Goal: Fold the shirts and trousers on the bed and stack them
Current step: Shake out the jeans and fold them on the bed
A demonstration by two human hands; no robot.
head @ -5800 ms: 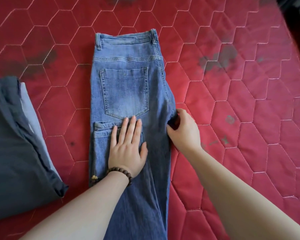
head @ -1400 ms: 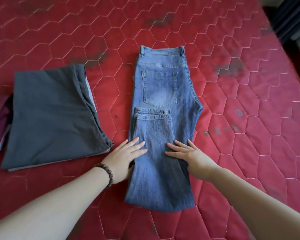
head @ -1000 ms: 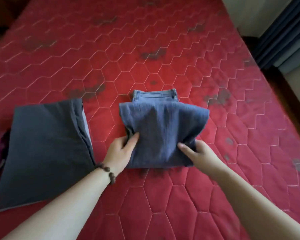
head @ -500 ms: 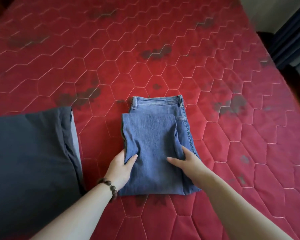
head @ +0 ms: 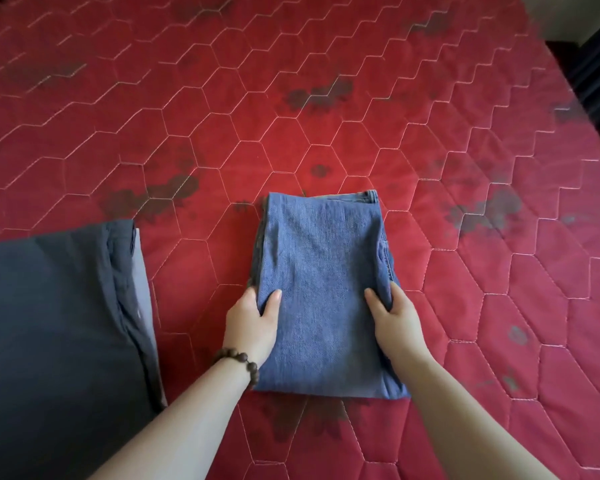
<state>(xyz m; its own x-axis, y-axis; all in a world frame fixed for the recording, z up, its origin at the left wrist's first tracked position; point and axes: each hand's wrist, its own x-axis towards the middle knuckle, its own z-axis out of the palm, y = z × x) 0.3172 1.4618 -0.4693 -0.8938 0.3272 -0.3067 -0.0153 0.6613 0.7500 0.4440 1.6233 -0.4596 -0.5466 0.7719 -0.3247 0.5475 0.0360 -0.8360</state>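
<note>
Jeans [head: 323, 292] now fully folded on red quilted mattress [head: 326, 116].

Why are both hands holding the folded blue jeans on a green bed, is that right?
Not quite. The bed is red, not green, as the head view shows. The rest holds: the left hand and right hand both grip the folded blue jeans.

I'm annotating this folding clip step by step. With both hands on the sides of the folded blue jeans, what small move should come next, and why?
Probably lift the folded blue denim jeans and carry them left onto the folded dark grey garment. The jeans already lie as a compact rectangle on the red quilted bed, the left hand and right hand grip their side edges, thumbs on top, and the grey garment lies close beside them.
</note>
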